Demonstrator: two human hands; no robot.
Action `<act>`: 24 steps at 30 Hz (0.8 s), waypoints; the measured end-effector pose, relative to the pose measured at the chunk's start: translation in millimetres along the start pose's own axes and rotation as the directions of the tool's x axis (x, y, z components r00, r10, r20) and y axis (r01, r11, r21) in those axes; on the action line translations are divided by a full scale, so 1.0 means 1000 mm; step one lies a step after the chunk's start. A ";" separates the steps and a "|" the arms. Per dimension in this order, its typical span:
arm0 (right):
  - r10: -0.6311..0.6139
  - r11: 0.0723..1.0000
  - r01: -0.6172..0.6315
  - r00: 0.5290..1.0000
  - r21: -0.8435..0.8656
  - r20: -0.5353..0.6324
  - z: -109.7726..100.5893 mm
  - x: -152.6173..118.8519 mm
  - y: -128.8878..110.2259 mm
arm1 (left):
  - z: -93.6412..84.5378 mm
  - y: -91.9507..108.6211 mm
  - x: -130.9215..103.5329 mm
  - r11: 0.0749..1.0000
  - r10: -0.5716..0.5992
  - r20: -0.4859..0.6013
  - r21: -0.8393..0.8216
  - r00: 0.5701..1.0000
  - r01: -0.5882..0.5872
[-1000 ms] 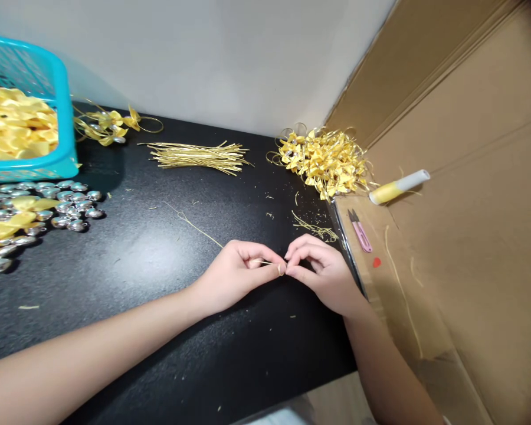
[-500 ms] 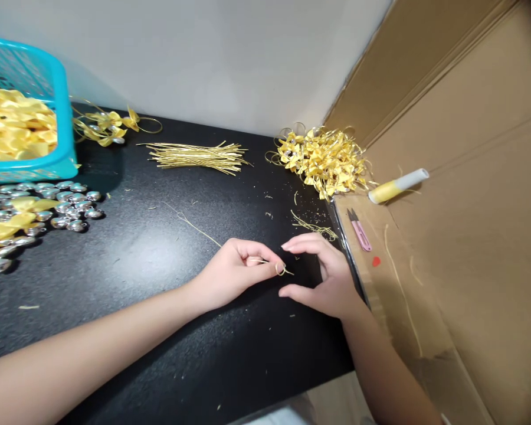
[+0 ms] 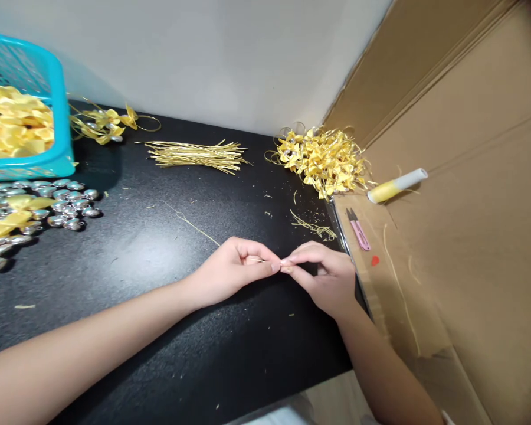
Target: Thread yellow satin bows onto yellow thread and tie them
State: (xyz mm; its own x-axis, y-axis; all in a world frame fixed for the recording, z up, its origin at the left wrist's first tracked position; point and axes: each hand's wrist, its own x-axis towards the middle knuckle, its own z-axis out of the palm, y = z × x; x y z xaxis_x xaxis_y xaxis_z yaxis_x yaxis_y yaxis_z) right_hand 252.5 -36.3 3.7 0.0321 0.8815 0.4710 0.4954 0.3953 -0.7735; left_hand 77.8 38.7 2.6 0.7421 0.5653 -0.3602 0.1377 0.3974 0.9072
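Note:
Between the thumb and forefinger of my left hand [image 3: 234,270] is a thin gold wire [image 3: 199,229], whose long tail runs up and left over the black table [image 3: 230,354]. The thumb and forefinger of my right hand [image 3: 325,274] pinch together right at the left fingertips, and the two hands touch there. The wire's end is hidden between the fingers. Beyond the hands lies a bundle of gold wires [image 3: 199,156]. Short wire offcuts [image 3: 313,226] lie just behind my right hand.
At the left stands a turquoise basket [image 3: 61,118] of yellow petals, with silver beads [image 3: 73,203] in front. A heap of yellow wired flowers [image 3: 323,159] sits at the back right. Pink snips [image 3: 359,232] and a white-yellow tube [image 3: 398,185] rest on cardboard [image 3: 425,283].
My right hand has moved slightly left and closed its thumb and forefinger at the left fingertips. The small wire loop that showed there is now covered.

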 end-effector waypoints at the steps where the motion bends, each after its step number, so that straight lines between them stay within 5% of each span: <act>1: 0.012 1.000 -0.012 1.000 -0.009 -0.008 0.000 0.000 0.000 | 0.000 0.000 0.000 1.000 -0.007 -0.003 -0.004 1.000 0.007; 24: 0.076 0.997 -0.075 0.994 0.009 -0.083 -0.001 -0.005 0.003 | 0.001 -0.001 0.001 1.000 0.009 -0.016 0.010 1.000 -0.009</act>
State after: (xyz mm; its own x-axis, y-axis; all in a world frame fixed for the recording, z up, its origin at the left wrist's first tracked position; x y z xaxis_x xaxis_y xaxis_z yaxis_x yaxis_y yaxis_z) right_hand 255.0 -39.8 -0.6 0.1412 0.8846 0.4444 0.4840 0.3299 -0.8105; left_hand 78.5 38.3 1.6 0.7328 0.5804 -0.3552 0.1375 0.3849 0.9126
